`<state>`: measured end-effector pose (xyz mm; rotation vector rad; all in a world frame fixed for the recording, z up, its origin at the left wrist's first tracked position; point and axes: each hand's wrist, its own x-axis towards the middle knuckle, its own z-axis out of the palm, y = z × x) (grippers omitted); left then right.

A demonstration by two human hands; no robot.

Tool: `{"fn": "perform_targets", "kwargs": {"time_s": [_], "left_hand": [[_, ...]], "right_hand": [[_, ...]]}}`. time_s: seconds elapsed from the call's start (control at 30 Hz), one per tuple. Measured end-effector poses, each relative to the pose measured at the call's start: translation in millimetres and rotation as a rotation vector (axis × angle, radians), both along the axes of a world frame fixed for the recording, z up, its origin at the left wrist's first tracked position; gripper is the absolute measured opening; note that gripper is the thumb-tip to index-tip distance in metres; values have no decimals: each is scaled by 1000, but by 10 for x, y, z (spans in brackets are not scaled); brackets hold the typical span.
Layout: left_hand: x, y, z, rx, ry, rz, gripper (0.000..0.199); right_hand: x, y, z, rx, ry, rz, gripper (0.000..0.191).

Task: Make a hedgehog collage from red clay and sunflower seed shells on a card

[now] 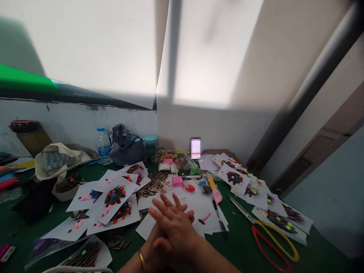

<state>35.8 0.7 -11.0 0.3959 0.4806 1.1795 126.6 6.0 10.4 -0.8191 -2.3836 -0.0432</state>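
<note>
The right hand, fingers spread, was pressed across the left hand above the paper; the left's fingers were largely hidden, their state impossible to tell. Just to the right, the pink strip lay on the paper, its long axis running near-left to far-right, its far end toward the pen.

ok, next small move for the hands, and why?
Probably lift the right hand slightly off the left hand: it lies across it with fingers extended, so anything between them is hidden. The pink strip on the paper sits clear of both.
</note>
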Motion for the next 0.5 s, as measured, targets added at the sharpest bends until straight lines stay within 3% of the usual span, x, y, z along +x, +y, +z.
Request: {"fn": "perform_targets", "kwargs": {"time_s": [0.07,0.13,0.27,0.37,0.5], "left_hand": [[-83,-3,78,9,-75,-258,57],[-207,54,158,42,-140,-394,59],[-268,199,91,81,-96,-182,62],[-113,183,-56,74,9,-154,66],[-84,73,12,87,15,-230,55]], "right_hand": [[95,100,-31,-16,48,-70,62],[160,135,-56,-35,47,-87,52],[44,-39,-43,-33,12,70,53],[-75,-151,-6,2,40,174,65],[45,-40,19,-44,114,10,59]]}}
